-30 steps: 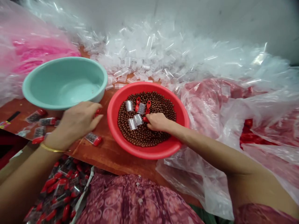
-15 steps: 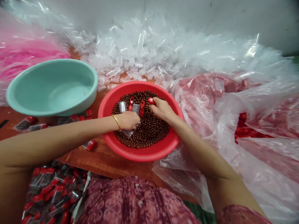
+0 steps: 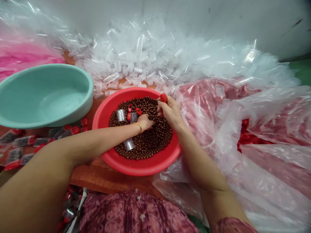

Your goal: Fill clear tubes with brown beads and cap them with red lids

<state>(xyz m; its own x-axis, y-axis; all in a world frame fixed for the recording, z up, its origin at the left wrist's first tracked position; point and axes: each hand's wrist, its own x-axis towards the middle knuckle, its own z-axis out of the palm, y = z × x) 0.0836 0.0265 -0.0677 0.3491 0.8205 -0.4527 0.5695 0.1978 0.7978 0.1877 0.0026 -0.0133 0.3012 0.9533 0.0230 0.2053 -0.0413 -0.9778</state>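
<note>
My left hand [image 3: 145,123], with a gold bangle at the wrist, reaches into the small brown balls [image 3: 145,147] in a red basin [image 3: 138,169]. Its fingers are bent together and their tips are partly hidden, so what they hold is unclear. Over the basin's right side, my right hand [image 3: 172,111] is closed around a red cap [image 3: 163,97], which sticks up above the thumb. Left of my left hand, clear plastic containers [image 3: 120,115] and small red plastic pieces [image 3: 138,111] lie on the balls. Another clear container [image 3: 129,144] rests below my left forearm.
A turquoise basin [image 3: 46,94] stands at the left, with filled red-capped containers [image 3: 20,142] in front of it. Clear empty containers [image 3: 150,55] are heaped along the back wall. Plastic bags with red pieces [image 3: 252,136] spread over the right side.
My left hand has moved right and deeper among the balls, uncovering a clear container. My right hand has lifted and turned, bringing the red cap upright. The camera view has shifted slightly.
</note>
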